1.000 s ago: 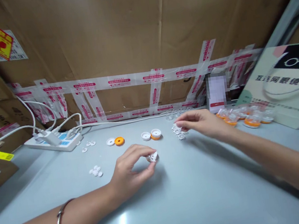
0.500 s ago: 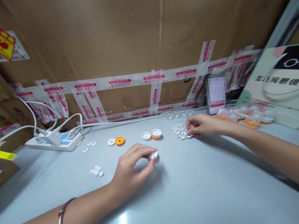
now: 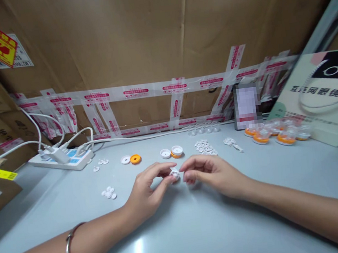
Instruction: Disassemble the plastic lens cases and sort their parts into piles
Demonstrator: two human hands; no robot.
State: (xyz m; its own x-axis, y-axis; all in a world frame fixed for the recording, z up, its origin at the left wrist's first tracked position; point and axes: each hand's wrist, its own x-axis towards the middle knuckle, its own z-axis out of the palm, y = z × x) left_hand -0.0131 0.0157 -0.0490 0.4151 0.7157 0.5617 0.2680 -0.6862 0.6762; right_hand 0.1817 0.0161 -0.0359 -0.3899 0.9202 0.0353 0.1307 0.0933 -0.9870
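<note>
My left hand (image 3: 147, 188) pinches a small white plastic part (image 3: 174, 173) just above the grey table (image 3: 200, 229). My right hand (image 3: 210, 172) has come in beside it, fingers curled and pinched at the same white part; whether it holds a second piece I cannot make out. Behind the hands lie a pile of small white pieces (image 3: 205, 147), a white cap (image 3: 165, 153) and a white-on-orange cap (image 3: 176, 151). Further left lie an orange ring (image 3: 135, 159) and a white ring (image 3: 125, 160).
A white power strip (image 3: 62, 159) with cables sits at the back left. Small white discs (image 3: 108, 192) lie left of my hand. Orange-and-clear assembled pieces (image 3: 276, 134) cluster at the back right beside a printed box (image 3: 322, 99). Taped cardboard walls the back.
My right hand left the pile of white pieces at the back and came toward me to meet the left hand at the white part. The left hand stayed nearly in place.
</note>
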